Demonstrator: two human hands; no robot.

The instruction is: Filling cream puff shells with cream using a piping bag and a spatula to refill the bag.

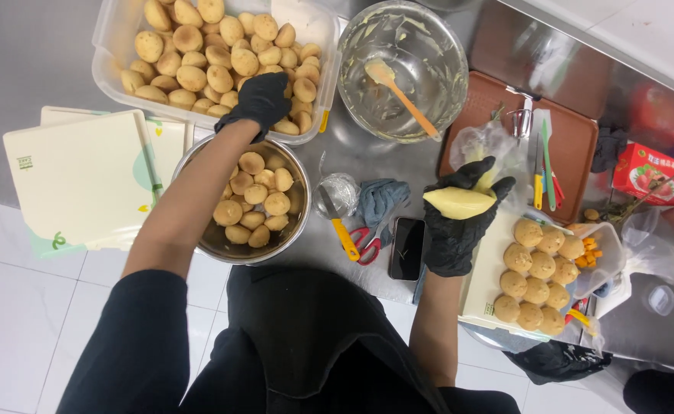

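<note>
Left hand [260, 100], black-gloved, fingers curled down onto cream puffs [214, 57] in the clear plastic tub [114, 46], directly beyond the steel bowl [206, 241]. Right hand [459, 211] grips a cream-filled piping bag [459, 202], right of that bowl. Scissors [364, 245], phone [407, 248] and grey cloth [379, 201] lie between.

tub [114, 46] behind bowl [199, 238], phone [407, 248] right

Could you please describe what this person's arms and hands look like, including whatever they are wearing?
Both hands wear thin, snug black disposable gloves: the left hand and the right hand. Each glove ends at the wrist with a slightly wrinkled cuff. The forearms are bare, with no watch, bracelet or markings visible. The left upper arm is covered by a black sleeve pushed up to about the elbow, matching the dark garment on the torso.
</note>
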